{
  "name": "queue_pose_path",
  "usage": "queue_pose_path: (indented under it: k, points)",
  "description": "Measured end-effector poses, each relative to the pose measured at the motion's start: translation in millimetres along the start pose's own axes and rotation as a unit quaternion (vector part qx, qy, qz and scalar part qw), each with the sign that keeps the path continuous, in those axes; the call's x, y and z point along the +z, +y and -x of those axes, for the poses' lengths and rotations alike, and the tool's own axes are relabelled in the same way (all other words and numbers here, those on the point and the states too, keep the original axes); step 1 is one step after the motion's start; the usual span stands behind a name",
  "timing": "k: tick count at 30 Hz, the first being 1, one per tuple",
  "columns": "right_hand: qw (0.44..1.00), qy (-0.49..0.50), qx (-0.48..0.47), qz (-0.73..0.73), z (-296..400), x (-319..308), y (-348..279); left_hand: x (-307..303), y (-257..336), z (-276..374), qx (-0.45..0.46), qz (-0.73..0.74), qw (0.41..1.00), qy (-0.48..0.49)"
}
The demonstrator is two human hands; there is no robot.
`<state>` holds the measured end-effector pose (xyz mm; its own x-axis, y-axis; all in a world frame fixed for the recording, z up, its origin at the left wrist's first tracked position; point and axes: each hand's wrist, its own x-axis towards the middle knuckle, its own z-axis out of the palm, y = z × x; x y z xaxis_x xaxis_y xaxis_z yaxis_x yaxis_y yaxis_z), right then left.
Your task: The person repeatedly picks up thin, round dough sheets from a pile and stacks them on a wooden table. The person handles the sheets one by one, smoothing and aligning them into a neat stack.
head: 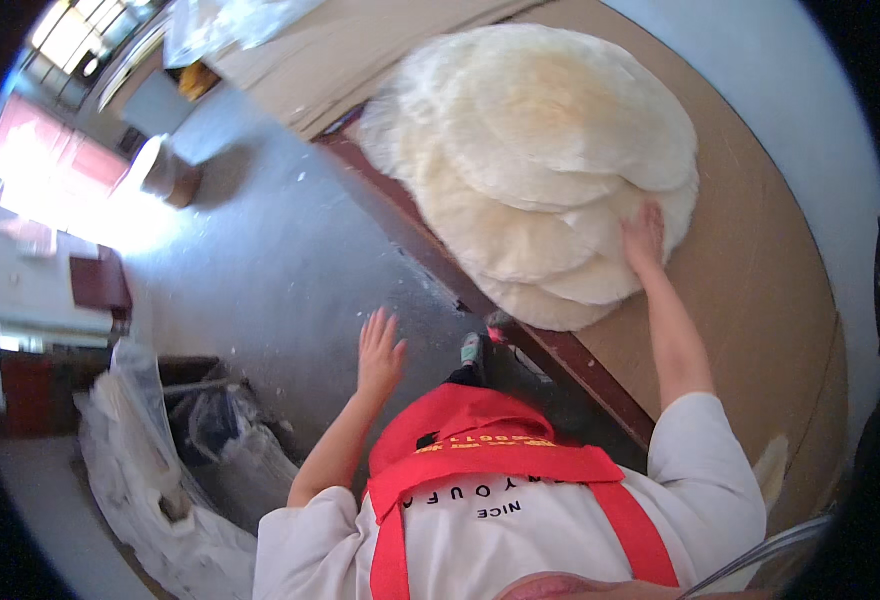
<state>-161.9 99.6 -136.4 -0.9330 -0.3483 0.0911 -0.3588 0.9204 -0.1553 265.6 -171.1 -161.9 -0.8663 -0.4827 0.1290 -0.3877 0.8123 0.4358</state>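
A heap of soft, cream-white fluffy round sheets (515, 150), which look like fibre batting, lies overlapped on a brown tabletop (755, 225). My right hand (644, 234) rests on the heap's right side, palm down, its thumb apart from the fingers. No sheet is visibly gripped in it. To the left, my left hand (381, 352) hangs in the air over the floor, fingers spread and holding nothing. It is apart from the heap and the table. The lower sheets are partly covered by those on top.
The table's dark red edge (560, 352) runs diagonally before me. A cylindrical container (169, 176) stands on the grey floor (275, 225). Clear plastic sheeting (139, 465) is bunched at lower left. Another plastic bag (230, 26) lies on a board at the top.
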Motion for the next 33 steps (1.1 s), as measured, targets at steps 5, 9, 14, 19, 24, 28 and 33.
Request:
queue_pose_path:
  k: [5, 9, 14, 19, 24, 28, 33]
  points:
    - [0.995, -0.017, 0.064, -0.076, 29.4, 10.0, 32.5, -33.5, -90.2, 183.0, -0.291, 0.030, 0.953, -0.073]
    - [0.993, -0.104, 0.065, -0.006, 25.2, 15.7, 26.4, -7.8, -161.1, 311.4, -0.482, 0.047, 0.833, -0.267]
    - [0.977, 0.063, 0.089, -0.184, 0.5, 10.8, 18.1, 26.0, -247.3, 355.0, -0.548, 0.122, 0.757, -0.334]
    - [0.712, -0.001, -0.139, -0.688, -34.0, 41.0, -271.3, 28.9, -377.6, 292.7, -0.501, 0.144, 0.818, -0.243]
    - [0.738, -0.442, -0.458, -0.223, 76.0, 28.1, -575.1, -134.5, -443.4, 135.7, -0.485, 0.090, 0.854, -0.164]
    - [0.634, -0.619, -0.457, -0.077, 101.1, 72.4, -675.0, -187.3, -524.8, 38.2, -0.425, 0.158, 0.891, -0.016]
    - [0.666, -0.589, -0.452, -0.066, 50.7, 78.6, -842.0, -224.0, -615.6, -16.3, -0.391, 0.178, 0.900, 0.078]
